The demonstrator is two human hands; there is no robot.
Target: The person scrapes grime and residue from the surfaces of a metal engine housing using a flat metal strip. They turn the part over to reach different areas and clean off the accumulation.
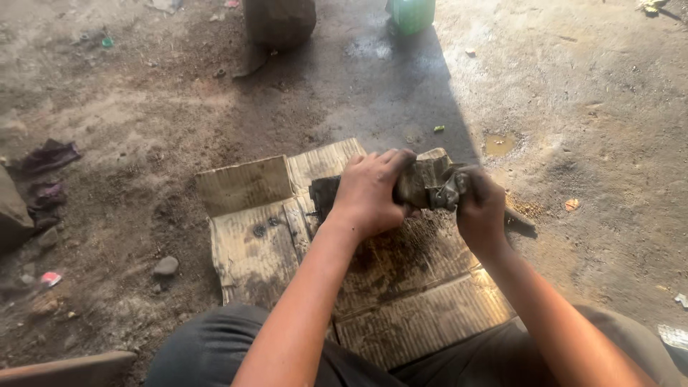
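Observation:
I hold a grimy, dark metal part (423,180) above a flattened piece of cardboard (258,244) on the ground. My left hand (369,192) wraps over its left side, fingers curled across the top. My right hand (480,204) grips its right end, where a crumpled grey rag (450,192) is pressed against the part. A dark block-shaped piece (324,193) shows just left of my left hand. The underside of the part is hidden by my hands.
Dirt and concrete floor all round, oil-stained. A stone (165,266) lies left of the cardboard. Dark rags (49,158) lie at far left. A green container (412,14) and a dark sack (279,21) stand at the top. My knees fill the bottom edge.

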